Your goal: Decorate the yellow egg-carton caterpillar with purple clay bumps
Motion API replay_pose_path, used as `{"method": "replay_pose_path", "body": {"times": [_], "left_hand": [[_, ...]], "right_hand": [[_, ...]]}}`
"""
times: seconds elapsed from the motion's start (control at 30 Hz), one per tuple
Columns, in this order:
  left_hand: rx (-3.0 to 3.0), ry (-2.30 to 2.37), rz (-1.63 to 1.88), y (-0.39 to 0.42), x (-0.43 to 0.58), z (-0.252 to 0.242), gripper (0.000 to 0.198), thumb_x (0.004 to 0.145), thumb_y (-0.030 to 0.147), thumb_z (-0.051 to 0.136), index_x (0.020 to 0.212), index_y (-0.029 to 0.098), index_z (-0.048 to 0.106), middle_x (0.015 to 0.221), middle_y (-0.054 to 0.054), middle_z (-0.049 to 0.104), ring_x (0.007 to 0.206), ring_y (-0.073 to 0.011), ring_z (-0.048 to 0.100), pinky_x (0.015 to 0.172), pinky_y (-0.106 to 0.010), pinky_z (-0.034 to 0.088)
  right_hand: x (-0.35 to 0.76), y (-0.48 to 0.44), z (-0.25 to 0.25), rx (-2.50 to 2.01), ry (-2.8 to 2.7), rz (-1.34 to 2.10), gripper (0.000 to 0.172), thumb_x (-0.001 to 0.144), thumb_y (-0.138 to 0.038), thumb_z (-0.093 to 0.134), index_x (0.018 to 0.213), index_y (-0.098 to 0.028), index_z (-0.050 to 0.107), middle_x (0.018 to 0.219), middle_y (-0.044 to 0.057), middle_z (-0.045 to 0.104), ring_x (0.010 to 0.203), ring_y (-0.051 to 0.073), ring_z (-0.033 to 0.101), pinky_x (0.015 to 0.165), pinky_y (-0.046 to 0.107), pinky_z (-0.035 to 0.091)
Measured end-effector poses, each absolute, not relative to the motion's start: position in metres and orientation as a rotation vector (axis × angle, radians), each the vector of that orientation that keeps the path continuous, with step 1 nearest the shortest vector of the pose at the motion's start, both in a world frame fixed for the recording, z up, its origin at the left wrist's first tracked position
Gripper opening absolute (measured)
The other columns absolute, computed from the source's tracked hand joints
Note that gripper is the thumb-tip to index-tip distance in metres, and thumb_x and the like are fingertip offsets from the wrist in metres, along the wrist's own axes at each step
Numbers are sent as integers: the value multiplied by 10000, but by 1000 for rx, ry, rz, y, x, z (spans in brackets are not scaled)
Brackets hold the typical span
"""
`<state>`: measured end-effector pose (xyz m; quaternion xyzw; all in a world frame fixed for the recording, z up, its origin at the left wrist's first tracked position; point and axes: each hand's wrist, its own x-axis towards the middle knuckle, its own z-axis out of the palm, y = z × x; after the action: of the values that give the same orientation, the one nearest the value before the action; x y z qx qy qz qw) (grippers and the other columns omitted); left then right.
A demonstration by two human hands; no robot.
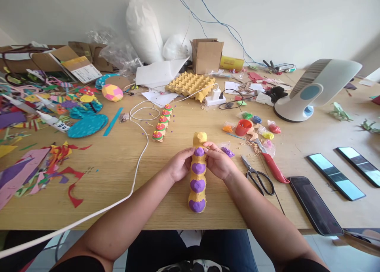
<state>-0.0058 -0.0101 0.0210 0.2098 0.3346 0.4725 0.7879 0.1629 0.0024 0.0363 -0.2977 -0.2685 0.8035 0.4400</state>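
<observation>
Through the head camera I have the yellow carton strip (198, 173) at the centre of my dial, close to the table's (166, 208) near edge, though I can't tell whether its underside touches the wood. Its long axis runs from 6 to 12 o'clock, with the bare yellow bump pointing away at 12 and four purple clay patches (197, 186) lined up toward 6. My left hand (180, 164), at 9 o'clock, is partly curled, gripping the strip's side near its far end; my right hand (219, 161), at 2 o'clock, mirrors it, loosely curled with fingertips at the topmost patch. I judge this two-sided hold steadies the strip while leaving its patched face uncovered. Just past the right hand, the purple clay bag (227, 151) lies at 2 o'clock, probably for easy reach. The scissors (252, 170) at 3 o'clock and red-handled knife (272, 165) beyond them seem parked aside, out of the way. At 11 o'clock rests a red-and-green strip (162, 123), perhaps kept in sight as a pattern.
</observation>
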Motion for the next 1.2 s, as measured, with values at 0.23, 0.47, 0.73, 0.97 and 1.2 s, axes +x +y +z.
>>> {"method": "replay_pose_path", "body": {"times": [0.23,0.47,0.73,0.97,1.2], "left_hand": [[421,701,1004,-9,-6,22,261,814,336,788,992,149,748,893,-49,728,759,-157,662,687,-270,534],[430,667,1001,-9,-6,22,267,840,334,766,1028,145,748,948,-71,743,797,-172,679,713,-273,535],[404,682,1006,-9,-6,24,269,822,326,788,1013,139,754,912,-60,735,771,-161,662,699,-267,526],[436,704,1005,-9,-6,23,244,819,336,783,975,152,749,882,-59,716,732,-164,649,663,-269,514],[502,714,1026,-11,-5,19,276,803,376,809,950,153,744,889,-54,731,764,-163,667,685,-266,522]], "right_hand": [[162,2,36,-705,-686,2005,349,744,-341,865,1035,-266,689,869,-31,717,734,133,655,662,254,505],[161,0,38,-696,-769,1958,371,736,-295,871,1052,-275,678,890,-26,711,761,134,646,664,246,487],[161,1,37,-722,-723,1948,319,706,-284,886,946,-259,678,855,-28,708,735,134,636,629,240,485],[162,3,36,-722,-724,1965,310,707,-283,877,932,-251,665,838,-32,702,708,131,631,641,250,478],[160,-1,44,-766,-725,1939,307,760,-381,827,937,-261,606,794,-53,645,649,119,576,584,241,418]]}}
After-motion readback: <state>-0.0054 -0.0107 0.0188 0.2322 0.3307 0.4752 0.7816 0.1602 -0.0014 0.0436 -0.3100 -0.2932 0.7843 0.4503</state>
